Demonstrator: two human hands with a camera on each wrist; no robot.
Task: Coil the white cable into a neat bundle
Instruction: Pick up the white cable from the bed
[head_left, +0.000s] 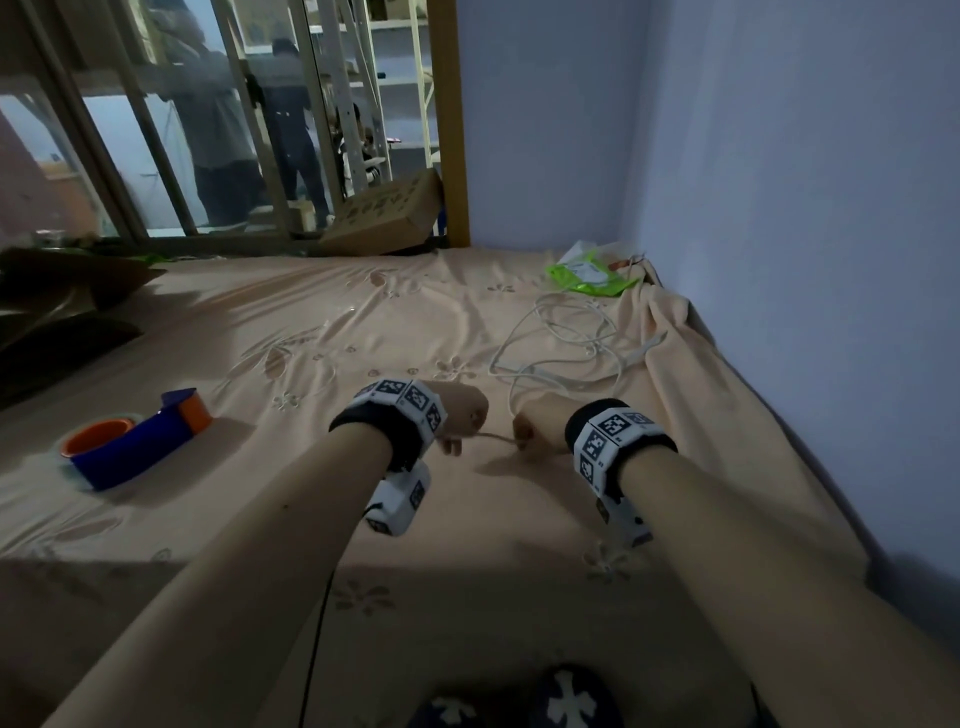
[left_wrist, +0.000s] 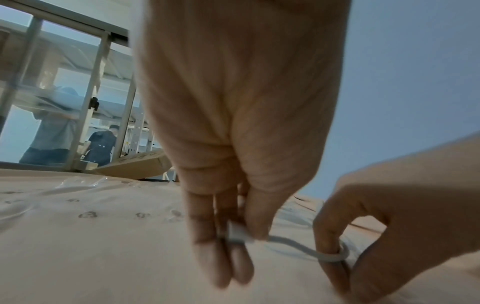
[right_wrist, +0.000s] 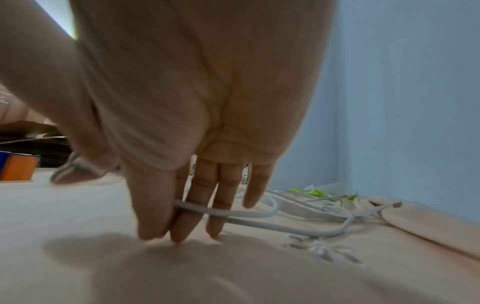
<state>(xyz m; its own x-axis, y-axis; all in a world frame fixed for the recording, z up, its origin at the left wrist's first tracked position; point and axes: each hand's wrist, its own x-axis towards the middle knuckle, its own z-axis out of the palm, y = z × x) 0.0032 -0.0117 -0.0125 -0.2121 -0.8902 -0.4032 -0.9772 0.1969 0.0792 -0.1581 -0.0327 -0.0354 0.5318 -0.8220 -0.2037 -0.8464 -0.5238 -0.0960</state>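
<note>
A white cable (head_left: 558, 343) lies in loose tangled loops on the peach bedsheet (head_left: 311, 322), beyond my hands toward the right wall. One end runs down to me. My left hand (head_left: 462, 415) pinches the white plug at that end (left_wrist: 237, 233) between thumb and fingers. A short span of cable (left_wrist: 293, 243) stretches to my right hand (head_left: 530, 428), which pinches it between thumb and forefinger (right_wrist: 179, 205). From there the cable (right_wrist: 285, 227) trails off to the loops. Both hands hover low over the sheet, close together.
A blue and orange tape dispenser (head_left: 132, 439) sits on the sheet at the left. A green packet (head_left: 589, 275) lies in the far right corner by the blue wall (head_left: 779, 182). A cardboard box (head_left: 384, 215) leans at the bed's far edge. People stand beyond the glass.
</note>
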